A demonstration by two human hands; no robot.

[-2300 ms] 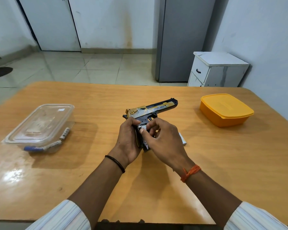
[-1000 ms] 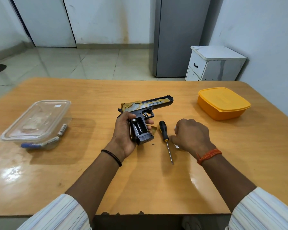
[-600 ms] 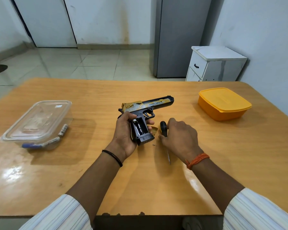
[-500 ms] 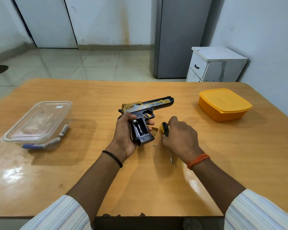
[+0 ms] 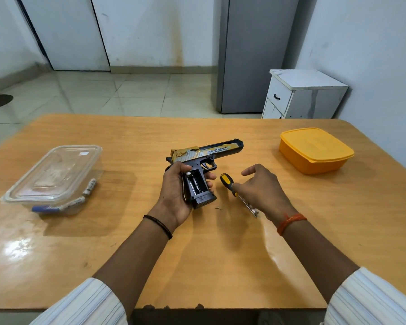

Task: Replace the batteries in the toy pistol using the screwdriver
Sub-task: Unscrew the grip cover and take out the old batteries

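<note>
My left hand [image 5: 174, 191] grips the handle of the black and gold toy pistol [image 5: 206, 153], barrel pointing right. The battery compartment [image 5: 195, 184] in the handle is uncovered and faces me. The screwdriver [image 5: 227, 182], black and yellow handled, lies slanted on the table just right of the pistol. My right hand [image 5: 263, 191] hovers over its shaft with fingers stretched out, thumb touching the handle. The shaft's tip shows by my wrist. A tiny screw [image 5: 217, 208] lies on the table below the pistol.
A clear lidded plastic box [image 5: 54, 177] stands at the left of the wooden table [image 5: 220, 266], with a battery [image 5: 90, 186] and a blue-capped item [image 5: 56, 207] against its side. An orange lidded container [image 5: 314, 148] sits at the far right.
My right hand put something down on the table, then moved to the screwdriver and turned it to a slant; its fingers have now spread out. My left hand keeps holding the pistol.
</note>
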